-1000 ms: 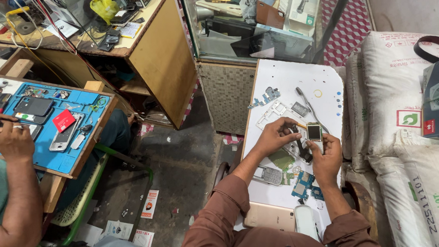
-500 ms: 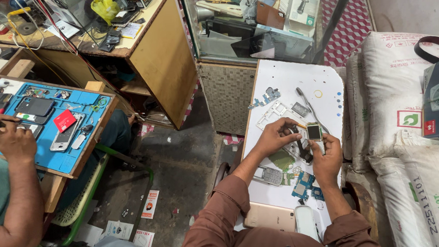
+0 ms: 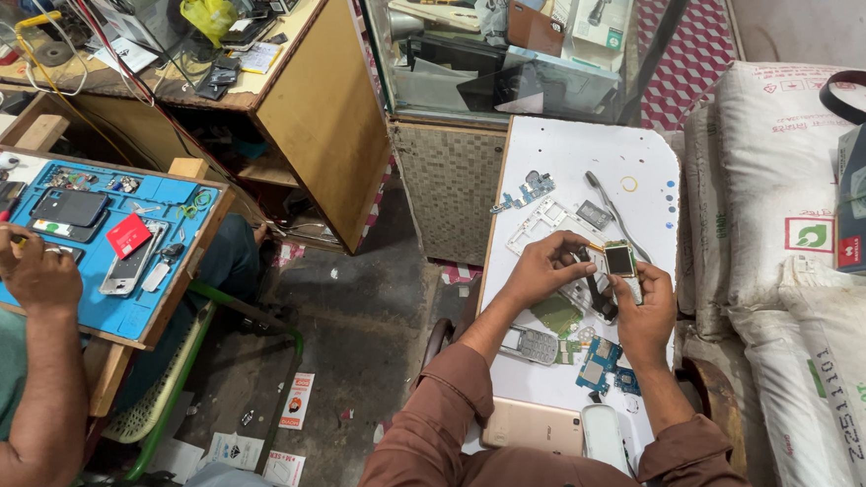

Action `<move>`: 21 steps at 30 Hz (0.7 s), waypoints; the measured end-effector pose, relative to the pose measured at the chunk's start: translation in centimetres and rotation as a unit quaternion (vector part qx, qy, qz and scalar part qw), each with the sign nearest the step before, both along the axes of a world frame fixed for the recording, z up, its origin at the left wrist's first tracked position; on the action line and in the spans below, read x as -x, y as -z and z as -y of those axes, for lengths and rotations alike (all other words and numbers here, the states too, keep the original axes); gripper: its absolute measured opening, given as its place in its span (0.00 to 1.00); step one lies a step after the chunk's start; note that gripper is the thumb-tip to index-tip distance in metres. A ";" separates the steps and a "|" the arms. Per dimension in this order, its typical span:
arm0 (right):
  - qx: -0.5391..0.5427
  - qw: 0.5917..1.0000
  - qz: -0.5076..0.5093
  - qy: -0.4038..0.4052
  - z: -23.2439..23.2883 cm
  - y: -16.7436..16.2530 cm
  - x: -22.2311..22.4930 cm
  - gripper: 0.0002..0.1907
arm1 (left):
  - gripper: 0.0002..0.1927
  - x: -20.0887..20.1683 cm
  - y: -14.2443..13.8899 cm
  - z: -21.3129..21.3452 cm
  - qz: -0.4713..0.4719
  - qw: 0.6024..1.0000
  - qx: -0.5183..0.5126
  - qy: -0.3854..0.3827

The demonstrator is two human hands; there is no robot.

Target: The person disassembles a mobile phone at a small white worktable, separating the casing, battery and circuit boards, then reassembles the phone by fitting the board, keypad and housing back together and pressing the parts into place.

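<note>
Phone parts fill our hands: we pinch a small square display module (image 3: 619, 258) between the fingertips of our right hand (image 3: 646, 306), raised just above the white worktop (image 3: 636, 154). Our left hand (image 3: 545, 267) curls closed around a dark slim piece (image 3: 593, 286) beside it; what it is we cannot tell. Below our hands lie a keypad phone (image 3: 529, 345), blue circuit boards (image 3: 602, 363) and a white phone frame (image 3: 542, 218). Well apart on the left, another person's hand (image 3: 35, 274) rests on a blue mat (image 3: 172, 252) carrying phones.
</note>
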State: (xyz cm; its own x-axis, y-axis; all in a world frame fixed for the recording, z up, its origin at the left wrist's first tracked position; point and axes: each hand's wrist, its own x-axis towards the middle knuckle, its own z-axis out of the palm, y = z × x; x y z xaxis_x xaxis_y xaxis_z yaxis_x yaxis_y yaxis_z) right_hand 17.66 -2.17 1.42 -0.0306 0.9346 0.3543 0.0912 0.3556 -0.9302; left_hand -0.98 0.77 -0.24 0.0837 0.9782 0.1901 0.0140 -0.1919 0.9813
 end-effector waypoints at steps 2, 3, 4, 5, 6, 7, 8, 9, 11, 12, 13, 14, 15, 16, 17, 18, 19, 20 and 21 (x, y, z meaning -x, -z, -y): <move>-0.002 1.000 -0.003 -0.001 0.0 0.0 0.0 0.17 | 0.24 0.0 0.0 0.0 0.002 1.000 -0.003 0.000; 0.000 1.000 -0.004 -0.002 0.0 0.0 0.0 0.17 | 0.24 0.0 0.0 0.0 0.003 1.000 -0.005 0.000; 0.002 1.000 -0.005 -0.002 -0.1 0.1 0.0 0.17 | 0.24 -0.1 0.0 0.0 0.005 1.000 -0.008 0.000; 0.004 1.000 -0.006 -0.002 -0.1 0.1 0.0 0.17 | 0.24 -0.1 0.0 0.0 0.006 1.000 -0.008 -0.001; 0.005 1.000 -0.007 -0.002 -0.1 0.1 0.0 0.17 | 0.23 0.0 0.0 0.0 0.008 1.000 -0.007 -0.001; 0.006 1.000 -0.008 -0.001 0.0 0.1 -0.1 0.18 | 0.23 -0.1 0.0 0.0 0.010 1.000 -0.006 -0.001; 0.008 1.000 -0.009 0.000 0.0 0.1 -0.1 0.18 | 0.23 -0.1 0.0 0.0 0.009 1.000 -0.002 -0.002; 0.006 1.000 -0.008 0.000 0.0 0.1 -0.1 0.18 | 0.23 -0.1 0.0 0.0 0.008 1.000 0.003 -0.002; 0.002 1.000 -0.007 0.001 0.0 0.2 -0.1 0.19 | 0.23 -0.1 -0.1 0.1 0.008 1.000 0.011 -0.002; 0.003 1.000 -0.006 0.002 0.0 0.2 -0.1 0.19 | 0.23 -0.1 -0.2 0.1 0.009 1.000 0.013 -0.002; 0.004 1.000 -0.005 0.003 -0.1 0.2 -0.1 0.19 | 0.24 -0.1 -0.2 0.1 0.010 1.000 0.016 -0.002; 0.005 1.000 -0.004 0.004 -0.1 0.2 -0.1 0.19 | 0.23 -0.1 -0.3 0.1 0.015 1.000 0.015 -0.001; 0.006 1.000 -0.004 0.005 -0.1 0.2 -0.1 0.18 | 0.23 -0.1 -0.3 0.1 0.019 1.000 0.014 0.000; 0.007 1.000 -0.003 0.006 -0.1 0.2 -0.1 0.18 | 0.23 -0.1 -0.4 0.2 0.023 1.000 0.013 0.001; 0.008 1.000 -0.002 0.007 0.0 0.2 -0.1 0.18 | 0.23 -0.1 -0.4 0.2 0.019 1.000 0.016 0.000; 0.008 1.000 -0.001 0.007 0.0 0.2 -0.1 0.18 | 0.23 0.0 -0.4 0.2 0.015 1.000 0.019 0.000; 0.009 1.000 0.000 0.007 0.0 0.2 -0.1 0.18 | 0.23 0.0 -0.4 0.2 0.011 1.000 0.021 0.000; 0.009 1.000 0.001 0.008 0.0 0.2 -0.1 0.17 | 0.23 -0.1 -0.4 0.2 0.012 1.000 0.020 0.000; 0.008 1.000 0.000 0.006 0.0 0.2 -0.1 0.17 | 0.23 -0.1 -0.4 0.2 0.012 1.000 0.018 0.000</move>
State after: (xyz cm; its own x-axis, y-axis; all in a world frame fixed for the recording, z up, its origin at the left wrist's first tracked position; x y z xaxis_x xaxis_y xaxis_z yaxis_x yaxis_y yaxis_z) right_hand 17.72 -2.12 1.20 -0.0206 0.9402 0.3401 0.0959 0.3405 -0.9353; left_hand -0.93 0.61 0.20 0.0801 0.9844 0.1568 -0.0107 -0.1565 0.9876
